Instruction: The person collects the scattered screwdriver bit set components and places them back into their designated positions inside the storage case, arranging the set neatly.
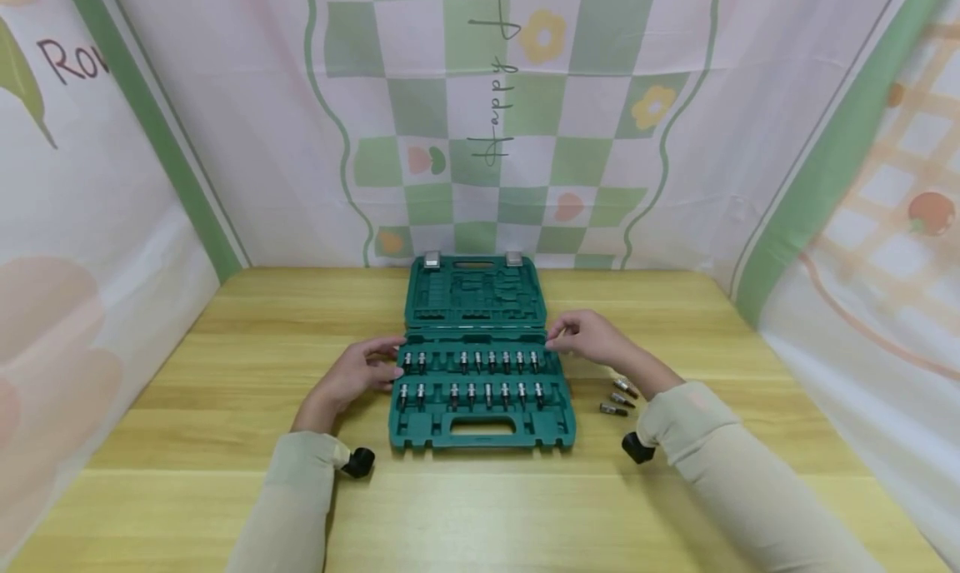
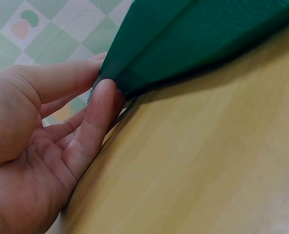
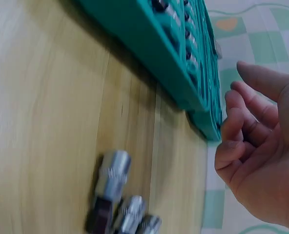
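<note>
A green plastic tool case lies unfolded on the table, its lid leaning back. Two rows of silver bit sockets stand in its base, with a gap in the upper row. At the left side, my left hand holds the case's edge; the left wrist view shows thumb and forefinger against the green wall. Beside the upper right corner hovers my right hand. Its fingers are loosely bent, thumb apart, and nothing shows between them in the right wrist view.
Three loose bit sockets lie on the wooden table right of the case, below the right forearm. A patterned cloth hangs behind and at both sides. Black wrist devices sit at both cuffs.
</note>
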